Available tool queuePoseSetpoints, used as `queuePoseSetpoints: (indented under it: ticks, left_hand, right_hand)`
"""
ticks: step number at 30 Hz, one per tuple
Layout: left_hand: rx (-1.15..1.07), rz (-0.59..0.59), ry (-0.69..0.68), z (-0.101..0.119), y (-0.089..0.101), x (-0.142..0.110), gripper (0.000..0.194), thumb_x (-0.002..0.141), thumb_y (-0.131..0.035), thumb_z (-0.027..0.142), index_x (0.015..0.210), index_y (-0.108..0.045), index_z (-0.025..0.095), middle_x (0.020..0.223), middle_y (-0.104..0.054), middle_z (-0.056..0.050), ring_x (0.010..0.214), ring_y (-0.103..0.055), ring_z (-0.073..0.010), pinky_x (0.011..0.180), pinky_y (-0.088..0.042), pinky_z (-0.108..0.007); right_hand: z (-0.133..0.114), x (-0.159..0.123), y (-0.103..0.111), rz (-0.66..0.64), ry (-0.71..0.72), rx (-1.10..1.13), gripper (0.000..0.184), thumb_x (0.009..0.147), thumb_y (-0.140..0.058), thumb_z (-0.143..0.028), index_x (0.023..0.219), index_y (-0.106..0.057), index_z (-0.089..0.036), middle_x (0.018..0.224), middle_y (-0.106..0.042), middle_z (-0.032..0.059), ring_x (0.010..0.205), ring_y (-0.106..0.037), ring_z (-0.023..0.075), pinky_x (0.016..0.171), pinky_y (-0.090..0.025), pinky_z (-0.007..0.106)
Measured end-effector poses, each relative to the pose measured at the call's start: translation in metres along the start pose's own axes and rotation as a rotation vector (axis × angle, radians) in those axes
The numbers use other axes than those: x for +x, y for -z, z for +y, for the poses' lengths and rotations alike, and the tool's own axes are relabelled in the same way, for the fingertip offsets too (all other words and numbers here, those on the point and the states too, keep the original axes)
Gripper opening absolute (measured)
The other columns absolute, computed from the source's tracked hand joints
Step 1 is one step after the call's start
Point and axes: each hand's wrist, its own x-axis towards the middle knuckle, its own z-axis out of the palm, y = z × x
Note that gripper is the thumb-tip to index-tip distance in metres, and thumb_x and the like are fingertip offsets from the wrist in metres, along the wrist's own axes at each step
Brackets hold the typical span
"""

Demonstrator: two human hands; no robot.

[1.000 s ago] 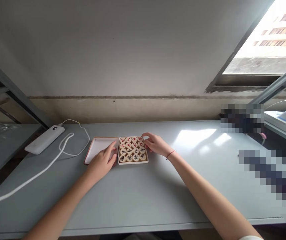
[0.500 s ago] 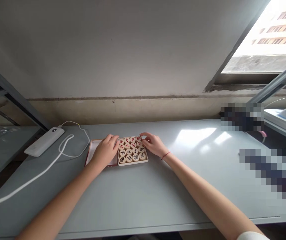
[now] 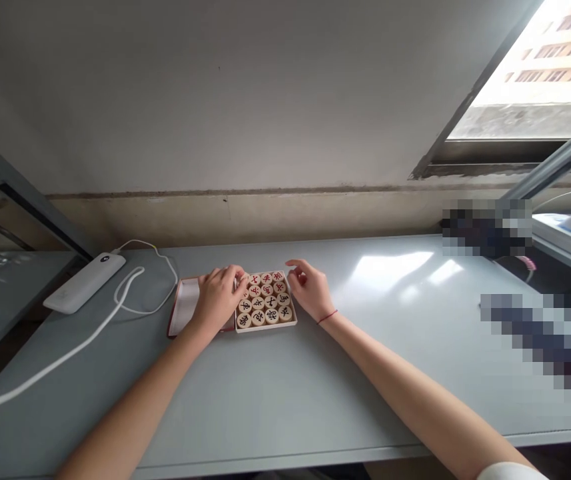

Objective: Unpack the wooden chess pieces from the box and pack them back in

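Observation:
A shallow white box [image 3: 266,328] holds rows of round wooden Chinese chess pieces [image 3: 270,302], red characters in the far rows and black ones in the near rows. My left hand [image 3: 219,293] reaches over the box's far left corner, fingers bent and thumb drawn in. Its fingertips cover the corner piece; what they grip, if anything, is hidden. Just right of the box is my right hand [image 3: 311,288], its curved fingers and thumb apart with nothing between them. A red-edged box lid [image 3: 184,303] lies inside up against the box's left side, partly under my left hand.
To the left, a white power bank [image 3: 85,283] lies on the grey table [image 3: 275,400] with a white cable [image 3: 85,343] looping from it. A wall [image 3: 265,220] runs along the back edge. Blurred-out dark items [image 3: 485,230] are at the right.
My left hand has shifted slightly right, onto the corner piece, and its thumb has come over the box. My right hand has come off the far right corner, its fingers curling more.

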Motion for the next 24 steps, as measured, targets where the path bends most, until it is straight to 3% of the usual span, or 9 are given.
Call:
queuePoseSetpoints:
  ticks: [2, 5, 8, 14, 18, 21, 24]
  left_hand:
    - [-0.168, 0.027, 0.016, 0.006, 0.004, 0.003, 0.009, 0.087, -0.052, 0.03, 0.087, -0.053, 0.021, 0.085, -0.066, -0.001, 0.082, -0.061, -0.0181, 0.076, -0.042, -0.03]
    - [-0.44, -0.039, 0.069, 0.017, 0.01, 0.009, 0.016, 0.085, -0.055, 0.037, 0.086, -0.05, 0.022, 0.08, -0.063, 0.001, 0.075, -0.06, -0.015, 0.068, -0.044, -0.025]
    - [-0.58, -0.112, 0.102, 0.027, 0.01, 0.015, 0.019, 0.083, -0.056, 0.04, 0.088, -0.05, 0.023, 0.081, -0.061, 0.002, 0.072, -0.06, -0.0138, 0.065, -0.044, -0.023]
    - [-0.648, -0.145, 0.096, 0.035, 0.003, 0.02, 0.019, 0.084, -0.056, 0.04, 0.089, -0.051, 0.023, 0.079, -0.063, 0.002, 0.069, -0.06, -0.0134, 0.064, -0.045, -0.023]
    - [-0.419, -0.125, 0.06, 0.024, 0.005, 0.019, 0.018, 0.088, -0.05, 0.038, 0.091, -0.057, 0.021, 0.081, -0.066, -0.001, 0.073, -0.061, -0.0161, 0.067, -0.045, -0.025]
    - [-0.013, -0.082, -0.037, 0.006, 0.008, 0.016, 0.027, 0.091, -0.04, 0.027, 0.081, -0.065, 0.019, 0.082, -0.067, -0.005, 0.079, -0.061, -0.0207, 0.073, -0.044, -0.03]
    - [0.246, -0.092, -0.02, -0.005, 0.007, 0.011, 0.032, 0.09, -0.039, 0.023, 0.079, -0.069, 0.017, 0.078, -0.064, -0.008, 0.076, -0.06, -0.0228, 0.07, -0.044, -0.033]
  right_hand:
    - [-0.008, -0.003, -0.001, 0.013, 0.218, -0.014, 0.028, 0.083, -0.05, -0.025, 0.107, -0.061, -0.019, 0.09, -0.067, 0.0062, 0.06, -0.058, 0.013, 0.06, -0.049, 0.026]
    - [-0.021, -0.005, 0.002, -0.005, 0.456, -0.021, 0.028, 0.085, -0.055, -0.026, 0.112, -0.057, -0.022, 0.108, -0.065, 0.0088, 0.079, -0.064, 0.0158, 0.073, -0.053, 0.028]
    - [-0.025, -0.004, 0.006, 0.04, 0.52, -0.016, 0.02, 0.087, -0.054, -0.022, 0.107, -0.058, -0.023, 0.101, -0.068, 0.0063, 0.087, -0.065, 0.0165, 0.077, -0.053, 0.028]
    - [-0.022, -0.001, 0.012, 0.082, 0.571, -0.08, 0.019, 0.087, -0.053, -0.018, 0.104, -0.06, -0.024, 0.102, -0.069, 0.0053, 0.088, -0.065, 0.0168, 0.078, -0.054, 0.029]
    - [-0.009, 0.007, 0.018, 0.106, 0.548, -0.124, 0.018, 0.086, -0.054, -0.018, 0.102, -0.061, -0.023, 0.101, -0.07, 0.0062, 0.089, -0.064, 0.018, 0.08, -0.052, 0.031]
    - [0.011, 0.014, 0.026, 0.198, 0.395, -0.169, 0.016, 0.085, -0.053, -0.02, 0.097, -0.062, -0.022, 0.097, -0.069, 0.0061, 0.088, -0.063, 0.0194, 0.081, -0.051, 0.033]
    - [0.032, 0.019, 0.031, 0.139, 0.231, -0.279, 0.011, 0.083, -0.053, -0.02, 0.087, -0.063, -0.022, 0.089, -0.069, 0.0052, 0.087, -0.06, 0.0216, 0.081, -0.047, 0.034]
